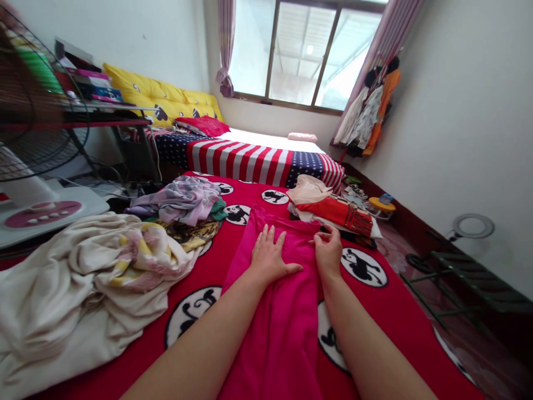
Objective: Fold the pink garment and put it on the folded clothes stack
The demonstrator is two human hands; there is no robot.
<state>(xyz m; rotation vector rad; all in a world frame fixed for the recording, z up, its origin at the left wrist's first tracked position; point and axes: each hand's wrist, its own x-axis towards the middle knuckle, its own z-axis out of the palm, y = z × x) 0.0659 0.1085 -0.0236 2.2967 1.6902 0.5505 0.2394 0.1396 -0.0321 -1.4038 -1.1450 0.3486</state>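
A bright pink garment (291,322) lies lengthwise on the red bedspread, with a fold line running down its middle; I cannot tell its exact kind. My left hand (270,255) rests flat on its upper part, fingers spread and thumb pointing right. At the garment's upper right edge, my right hand (328,247) has its fingers bent and pinched on the cloth. Just beyond it sits a stack of folded clothes (333,208), with a red-orange piece on top. Crumpled clothes lie to the left: a cream cloth (75,283) and a grey-lilac garment (183,197).
The red bedspread (391,333) has black-and-white round prints. A fan (37,205) stands at the left edge. Beyond lies another bed with a striped, starred cover (241,158). Clothes (370,111) hang by the window. On the right are a green folding chair (478,278) and a ring light (473,226).
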